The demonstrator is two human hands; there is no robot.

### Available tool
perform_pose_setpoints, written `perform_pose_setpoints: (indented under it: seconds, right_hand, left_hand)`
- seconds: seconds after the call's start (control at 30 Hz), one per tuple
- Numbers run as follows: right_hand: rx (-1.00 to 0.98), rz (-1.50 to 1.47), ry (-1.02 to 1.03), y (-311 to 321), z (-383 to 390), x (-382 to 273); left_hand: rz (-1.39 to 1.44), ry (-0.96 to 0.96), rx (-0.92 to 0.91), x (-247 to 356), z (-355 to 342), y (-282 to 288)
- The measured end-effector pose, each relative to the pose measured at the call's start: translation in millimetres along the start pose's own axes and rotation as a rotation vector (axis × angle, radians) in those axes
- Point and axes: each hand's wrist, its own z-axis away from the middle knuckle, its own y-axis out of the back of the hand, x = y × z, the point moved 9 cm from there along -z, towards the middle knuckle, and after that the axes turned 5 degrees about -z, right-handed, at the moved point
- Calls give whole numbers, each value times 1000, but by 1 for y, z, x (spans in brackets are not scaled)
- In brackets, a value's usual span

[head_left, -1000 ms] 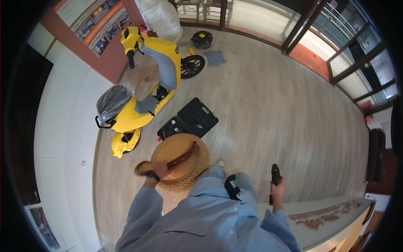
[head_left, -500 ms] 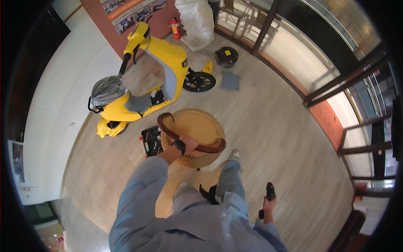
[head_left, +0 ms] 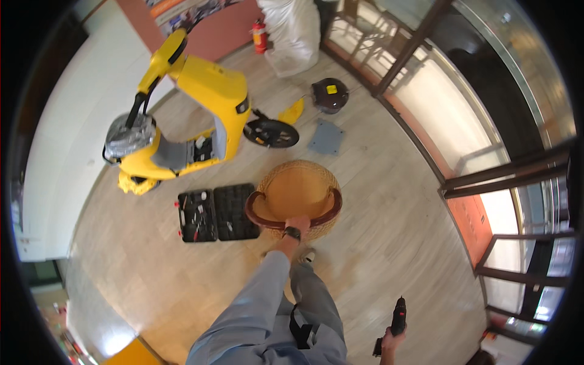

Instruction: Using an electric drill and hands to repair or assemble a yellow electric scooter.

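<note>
My left hand (head_left: 295, 224) grips the curved dark wooden rail of a round wicker seat (head_left: 295, 191), just ahead of my feet. My right hand (head_left: 389, 337) holds a black cordless drill (head_left: 398, 316) upright, low on the right. Directly left of the seat an open black tool case (head_left: 237, 213) lies on the floor with tools in it. Beyond the case stands a yellow scooter (head_left: 207, 91) with plastic wrap over its saddle (head_left: 129, 137) and an opening at its footboard.
Behind the seat lie a grey plate (head_left: 325, 137), a yellow panel (head_left: 292, 112) and a dark helmet (head_left: 330, 94). A red extinguisher (head_left: 259, 38) stands by a white wrapped bundle (head_left: 292, 33). Framed glass doors (head_left: 505, 170) line the right side; a white wall (head_left: 73, 134) bounds the left.
My left hand and the wicker seat have moved rightward and away from me, beside the tool case, which now shows fully. My view has turned and my feet have shifted. The drill stays held.
</note>
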Motion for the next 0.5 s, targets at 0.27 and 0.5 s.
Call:
perform_pose_setpoints:
  seconds: [0.27, 0.5]
  right_hand:
    - [3, -200, -79, -16, -24, -30]
    - [-132, -363, 96, -70, 6, -108]
  left_hand:
    - [206, 13, 41, 104, -33, -61]
    - [569, 26, -434, 156, -7, -148]
